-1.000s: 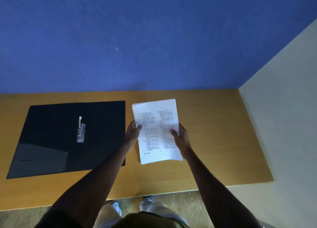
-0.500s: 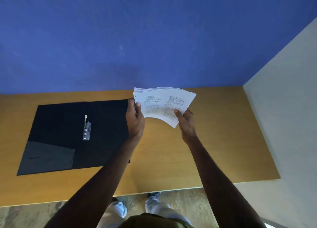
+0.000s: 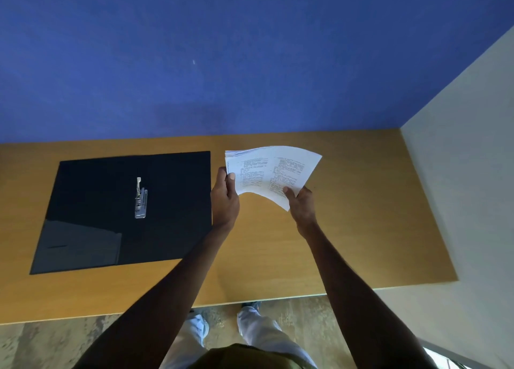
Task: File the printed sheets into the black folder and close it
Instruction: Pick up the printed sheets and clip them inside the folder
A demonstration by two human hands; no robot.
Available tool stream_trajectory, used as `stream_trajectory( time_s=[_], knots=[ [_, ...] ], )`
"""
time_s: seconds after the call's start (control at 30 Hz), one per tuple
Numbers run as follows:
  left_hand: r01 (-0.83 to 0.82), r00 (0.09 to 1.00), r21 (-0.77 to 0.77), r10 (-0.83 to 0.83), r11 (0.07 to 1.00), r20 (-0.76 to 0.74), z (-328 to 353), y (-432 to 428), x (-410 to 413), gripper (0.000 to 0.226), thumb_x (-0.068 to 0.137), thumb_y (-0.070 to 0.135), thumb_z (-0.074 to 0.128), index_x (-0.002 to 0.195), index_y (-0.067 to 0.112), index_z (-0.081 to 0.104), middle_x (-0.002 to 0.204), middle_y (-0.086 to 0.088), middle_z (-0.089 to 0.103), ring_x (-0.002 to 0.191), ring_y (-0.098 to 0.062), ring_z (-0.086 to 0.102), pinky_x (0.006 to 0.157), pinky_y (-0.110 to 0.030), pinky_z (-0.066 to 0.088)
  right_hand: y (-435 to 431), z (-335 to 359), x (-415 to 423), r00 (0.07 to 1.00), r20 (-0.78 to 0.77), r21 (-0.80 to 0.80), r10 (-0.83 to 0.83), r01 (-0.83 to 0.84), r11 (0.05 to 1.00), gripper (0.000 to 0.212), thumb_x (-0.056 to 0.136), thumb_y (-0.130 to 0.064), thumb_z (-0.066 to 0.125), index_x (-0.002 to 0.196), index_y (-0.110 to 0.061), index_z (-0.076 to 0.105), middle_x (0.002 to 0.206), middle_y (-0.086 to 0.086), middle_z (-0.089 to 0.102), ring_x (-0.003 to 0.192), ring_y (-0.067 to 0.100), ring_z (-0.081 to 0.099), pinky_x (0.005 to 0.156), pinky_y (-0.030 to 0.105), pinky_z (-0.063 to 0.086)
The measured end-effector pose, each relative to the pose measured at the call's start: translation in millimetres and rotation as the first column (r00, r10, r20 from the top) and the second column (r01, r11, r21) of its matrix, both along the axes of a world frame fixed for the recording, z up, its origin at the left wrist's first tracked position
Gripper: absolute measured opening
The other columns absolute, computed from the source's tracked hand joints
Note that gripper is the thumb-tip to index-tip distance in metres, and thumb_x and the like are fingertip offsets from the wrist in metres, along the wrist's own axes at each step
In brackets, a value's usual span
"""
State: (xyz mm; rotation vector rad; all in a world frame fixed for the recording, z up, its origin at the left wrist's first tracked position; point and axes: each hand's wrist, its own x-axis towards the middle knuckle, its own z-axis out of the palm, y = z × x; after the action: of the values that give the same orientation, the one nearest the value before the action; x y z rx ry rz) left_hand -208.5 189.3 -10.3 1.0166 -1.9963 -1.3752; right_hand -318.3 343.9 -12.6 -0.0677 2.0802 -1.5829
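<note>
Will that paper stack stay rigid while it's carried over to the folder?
Probably not: the printed sheets already bow between the left hand and right hand. Edges fan at the top-left corner, so loose pages may slide apart. Likely light.

Print on sheets [image 3: 271,174] too small to read

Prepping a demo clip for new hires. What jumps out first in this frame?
The white printed sheets, fanned and bowed, held up over the wooden table by the left hand and right hand. Left of them the black folder lies open and flat, its metal clip bright in the middle. A vivid blue wall fills the top half.
</note>
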Motion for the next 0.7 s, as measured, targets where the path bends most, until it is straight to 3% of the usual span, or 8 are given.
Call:
stream_trajectory(
  time_s=[0.17,0.27,0.37,0.43,0.5,0.57,0.63,0.7],
  knots=[
    [-0.06,0.998,0.22,0.063,0.974,-0.006,7,-17,-9,0.034,0.115,0.024,0.051,0.107,-0.009,0.057,0.089,-0.027,0.059,0.079,-0.021,0.044,0.072,-0.037,0.035,0,15,-15,0.985,-0.146,0.068,0.09,-0.081,0.994,0.029,0.106,0.005,0.055,0.13,0.007,0.071,0.125,0.02,0.078,0.119,0.041,0.074,0.103,0.056,0.061],
    [-0.139,0.989,0.479,0.143,0.866,0.03,7,-26,-11,0.024,0.111,0.02,0.056,0.113,-0.001,0.067,0.106,-0.012,0.07,0.098,-0.019,0.062,0.088,-0.038,0.049,-2,31,-31,0.953,-0.257,0.102,0.158,-0.136,0.985,0.029,0.105,0.004,0.055,0.127,0.003,0.074,0.121,0.016,0.08,0.114,0.038,0.077,0.095,0.053,0.064],
    [-0.129,0.991,0.585,0.086,0.801,0.1,0,-30,-10,0.016,0.111,0.019,0.056,0.12,0.015,0.069,0.12,-0.005,0.069,0.12,-0.024,0.064,0.106,-0.04,0.052,-7,50,-51,0.871,-0.373,0.306,0.32,-0.21,0.929,0.029,0.105,-0.003,0.057,0.124,-0.005,0.078,0.118,0.009,0.082,0.106,0.033,0.078,0.089,0.049,0.065],
    [-0.167,0.978,0.539,0.067,0.826,0.2,-1,-30,-10,0.036,0.108,0.019,0.064,0.143,0.014,0.059,0.143,-0.002,0.057,0.14,-0.026,0.054,0.113,-0.043,0.047,-10,61,-61,0.786,-0.405,0.507,0.467,-0.231,0.83,0.029,0.105,-0.011,0.056,0.122,-0.016,0.079,0.115,0.007,0.083,0.102,0.034,0.077,0.085,0.046,0.064],
    [-0.245,0.956,0.451,0.136,0.858,0.26,3,-30,-4,0.083,0.101,0.017,0.074,0.17,0.016,0.027,0.176,-0.004,0.024,0.164,-0.03,0.032,0.128,-0.052,0.039,-13,72,-66,0.688,-0.429,0.672,0.585,-0.189,0.716,0.03,0.102,-0.013,0.057,0.122,-0.023,0.078,0.11,0.007,0.083,0.101,0.039,0.076,0.083,0.042,0.062],
    [-0.19,0.973,0.285,0.142,0.939,0.182,3,-35,3,0.105,0.095,0.01,0.079,0.174,0.021,0.011,0.183,0.002,0.006,0.171,-0.03,0.013,0.134,-0.053,0.027,-16,79,-66,0.593,-0.444,0.768,0.672,-0.134,0.626,0.038,0.097,-0.009,0.058,0.122,-0.03,0.077,0.107,0.007,0.082,0.101,0.04,0.075,0.079,0.038,0.058],
    [-0.046,0.998,0.151,0.041,0.987,0.04,3,-43,9,0.106,0.093,0.005,0.078,0.174,0.026,0.014,0.183,0.008,0.013,0.172,-0.021,0.012,0.137,-0.038,0.021,-18,83,-63,0.522,-0.427,0.819,0.739,-0.124,0.561,0.046,0.091,-0.006,0.057,0.123,-0.033,0.076,0.107,0.006,0.082,0.101,0.039,0.076,0.077,0.037,0.056],
    [0.064,0.997,0.065,-0.06,0.996,-0.056,8,-52,12,0.091,0.093,0.004,0.076,0.169,0.029,0.032,0.176,0.01,0.034,0.168,-0.017,0.028,0.135,-0.03,0.027,-21,83,-59,0.468,-0.397,0.852,0.79,-0.132,0.507,0.048,0.089,-0.006,0.057,0.124,-0.034,0.076,0.108,0.005,0.083,0.102,0.038,0.078,0.078,0.037,0.057]
  ],
)
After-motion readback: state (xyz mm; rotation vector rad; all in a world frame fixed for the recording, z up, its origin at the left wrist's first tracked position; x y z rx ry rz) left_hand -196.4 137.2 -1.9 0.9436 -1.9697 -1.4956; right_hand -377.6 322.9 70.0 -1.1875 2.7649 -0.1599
